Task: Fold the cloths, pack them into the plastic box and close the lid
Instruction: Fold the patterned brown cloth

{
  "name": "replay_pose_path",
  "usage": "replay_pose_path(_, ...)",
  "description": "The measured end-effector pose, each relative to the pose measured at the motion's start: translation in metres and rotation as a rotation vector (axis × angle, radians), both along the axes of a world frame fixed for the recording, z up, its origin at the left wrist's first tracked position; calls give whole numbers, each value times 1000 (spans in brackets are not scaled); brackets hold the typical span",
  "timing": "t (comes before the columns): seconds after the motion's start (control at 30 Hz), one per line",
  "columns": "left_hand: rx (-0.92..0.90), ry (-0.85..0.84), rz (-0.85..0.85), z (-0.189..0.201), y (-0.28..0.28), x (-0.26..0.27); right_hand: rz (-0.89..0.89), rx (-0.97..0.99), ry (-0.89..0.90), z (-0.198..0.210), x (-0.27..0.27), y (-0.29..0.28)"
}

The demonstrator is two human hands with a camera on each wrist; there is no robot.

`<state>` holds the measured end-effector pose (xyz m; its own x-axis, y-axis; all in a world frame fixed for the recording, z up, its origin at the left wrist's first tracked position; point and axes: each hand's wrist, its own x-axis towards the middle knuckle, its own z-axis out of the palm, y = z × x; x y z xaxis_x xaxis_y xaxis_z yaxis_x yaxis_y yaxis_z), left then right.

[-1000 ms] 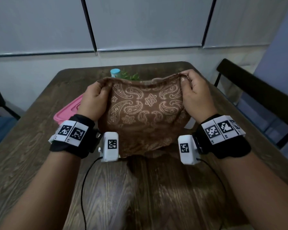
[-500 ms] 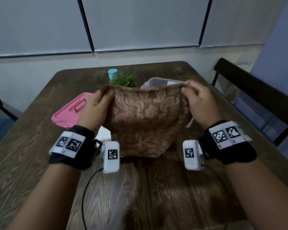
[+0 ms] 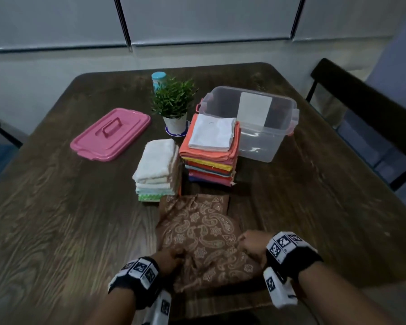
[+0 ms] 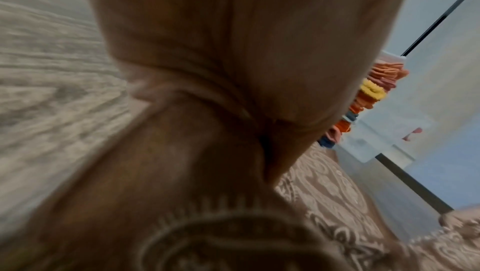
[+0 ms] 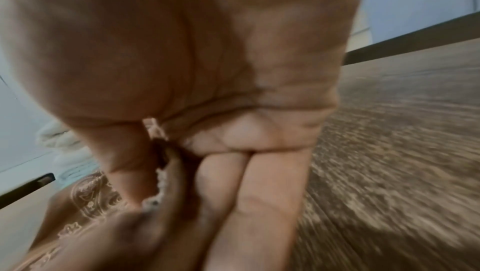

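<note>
1. I have the brown cloth [image 3: 197, 233] lying on the dark wooden table [image 3: 56, 219] straight in front of me, its far edge just short of the two stacks of folded cloths.
2. The fabric is a warm brown covered in a pale paisley and flower print. It lies rumpled, with soft creases running through the middle and near my hands.
3. My left hand [image 3: 170, 259] grips the near left corner of the cloth, fingers curled into the fabric. In the left wrist view the cloth fills the lower part of the picture and hides my fingertips.
4. My right hand [image 3: 252, 246] pinches the near right corner. The right wrist view shows my fingers [image 5: 249, 193] curled tight, with a pale stitched hem squeezed between them and my thumb.
5. The two hands sit apart, one at each near corner, low against the table.
6. Beyond the cloth, the white towel stack [image 3: 156, 170] stands on the left, with pale green pieces at its bottom.
7. The coloured stack [image 3: 211, 156] stands just beside it on the right: orange, yellow, red and blue layers with a white cloth on top.
8. The clear plastic box [image 3: 267, 127] sits open behind the coloured stack, touching or nearly touching it.
9. The pink lid [image 3: 110, 134] lies flat, well to the left of the box, handle up.
10. A small potted plant [image 3: 174, 104] stands between the lid and the box, with a teal-capped bottle [image 3: 158, 79] behind it.
</note>
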<state>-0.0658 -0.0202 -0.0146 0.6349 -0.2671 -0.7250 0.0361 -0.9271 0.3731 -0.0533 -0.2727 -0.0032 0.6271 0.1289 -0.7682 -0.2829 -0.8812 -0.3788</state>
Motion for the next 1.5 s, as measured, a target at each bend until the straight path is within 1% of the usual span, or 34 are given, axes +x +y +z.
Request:
replay_pose_path(0.07,-1,51,48,-4,7,5,-36,40,54,-6,6,-1)
replay_pose_path(0.1,-46,65,115,-5,9,10,-90,91,72,-5,12,0)
replay_pose_path(0.13,-128,46,234,-4,12,15,-200,184,65,-7,18,0)
replay_pose_path(0.17,-246,30,399,0,14,21,-371,329,51,-7,25,1)
replay_pose_path(0.23,-600,32,863,-2,20,32,-737,611,-9,-2,34,3)
replay_pose_path(0.27,-757,100,1079,-3,24,34,-851,664,-26,-4,38,2)
replay_pose_path(0.3,-866,183,1190,-4,26,33,-865,650,0,-6,40,3)
replay_pose_path(0.33,-924,264,1201,-2,26,29,-799,575,43,-5,37,5)
replay_pose_path(0.4,-893,329,1167,-4,27,18,-576,318,99,-16,30,5)
replay_pose_path(0.47,-825,250,1093,-4,29,8,-385,178,88,-31,23,4)
replay_pose_path(0.5,-796,234,1056,-10,33,6,-368,155,48,-38,22,4)
replay_pose_path(0.57,-734,195,971,-27,43,8,-397,148,-41,-43,23,5)
replay_pose_path(0.63,-711,70,986,-39,48,12,-522,222,-136,-46,26,4)
replay_pose_path(0.67,-726,30,1022,-40,48,12,-615,283,-151,-47,27,3)
replay_pose_path(0.7,-760,42,1040,-42,47,13,-667,327,-134,-47,29,1)
replay_pose_path(0.73,-769,70,1028,-38,45,12,-669,342,-89,-51,29,-2)
replay_pose_path(0.77,-723,92,940,-38,43,11,-588,299,-39,-52,26,-5)
replay_pose_path(0.8,-620,93,831,-33,42,9,-442,246,11,-53,22,-8)
replay_pose_path(0.87,-353,93,556,-31,47,10,-211,139,65,-52,20,-14)
replay_pose_path(0.9,-326,82,506,-29,48,12,-175,109,81,-44,20,-15)
replay_pose_path(0.93,-403,34,491,-22,48,16,-185,142,80,-32,23,-15)
replay_pose_path(0.97,-529,15,554,-13,46,20,-237,246,74,-15,26,-14)
replay_pose_path(1.03,-827,-36,764,12,42,34,-477,632,57,21,37,-12)
replay_pose_path(1.07,-941,-75,823,26,42,42,-582,810,17,38,41,-11)
replay_pose_path(1.1,-987,-105,812,37,43,50,-637,917,-31,48,46,-12)
replay_pose_path(1.13,-1006,-134,781,48,44,56,-609,910,-85,55,50,-13)
replay_pose_path(1.2,-968,-190,711,64,47,67,-501,769,-173,66,56,-13)
replay_pose_path(1.23,-971,-218,711,71,49,73,-490,747,-226,74,58,-14)
replay_pose_path(1.27,-998,-241,726,82,48,77,-521,780,-297,82,60,-16)
replay_pose_path(1.33,-1114,-298,754,103,48,84,-611,981,-385,107,63,-19)
replay_pose_path(1.37,-1170,-311,742,112,49,88,-623,1070,-384,119,64,-19)
replay_pose_path(1.4,-1188,-315,718,121,49,90,-595,1108,-371,127,66,-19)
replay_pose_path(1.47,-1138,-354,644,134,49,94,-516,1055,-390,137,68,-21)
replay_pose_path(1.5,-1105,-393,638,140,48,95,-513,1030,-418,143,69,-21)
